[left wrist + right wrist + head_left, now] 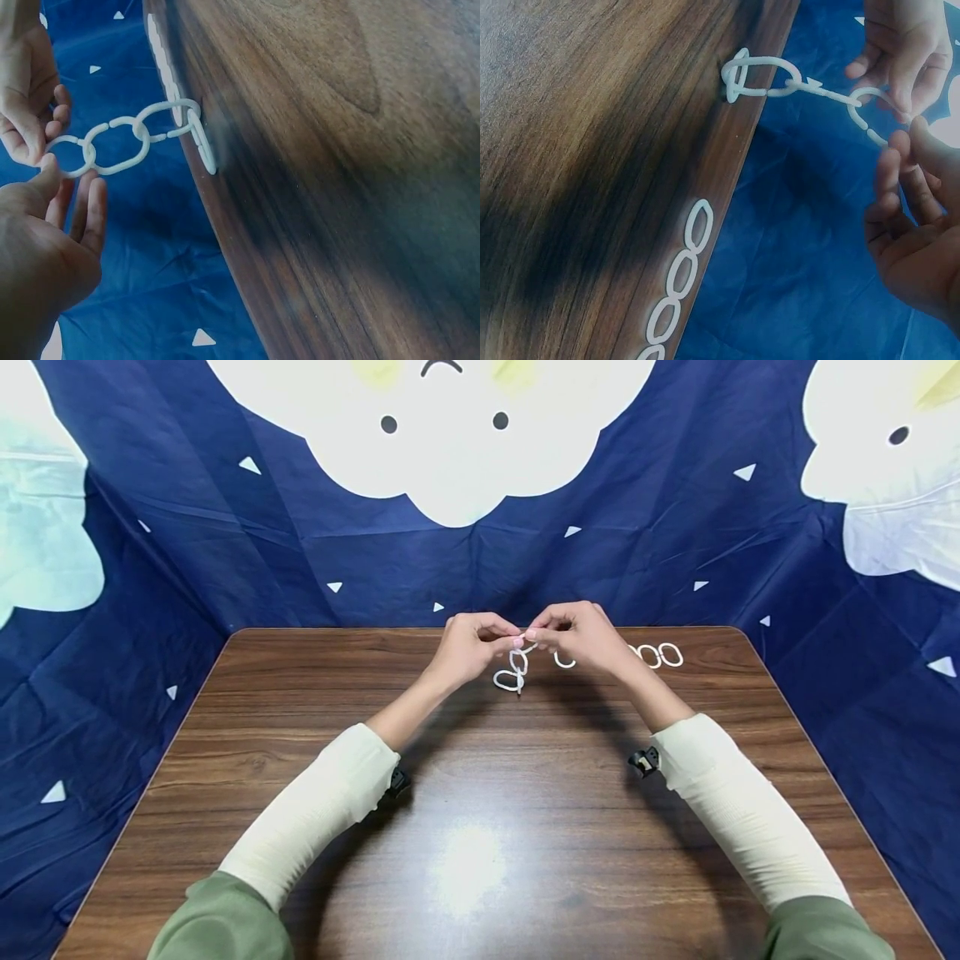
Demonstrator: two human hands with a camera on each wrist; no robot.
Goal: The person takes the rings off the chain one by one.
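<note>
Near the far table edge my left hand (467,649) pinches the end link of a white chain (142,153) between thumb and fingertips. My right hand (583,632) pinches that same link from the other side, and the fingertips of both hands nearly meet. Several oval plastic links hang from this hold, joined one through another. In the right wrist view the far end link (742,73) touches the tabletop, tilted on its side. Fingertips cover part of the pinched link, so whether its gap is closed cannot be seen.
Several loose white links (688,233) lie in a row along the far edge of the brown wooden table (480,760), partly behind my right hand. A dark blue cloth (480,568) with white cloud shapes hangs just beyond that edge and at both sides.
</note>
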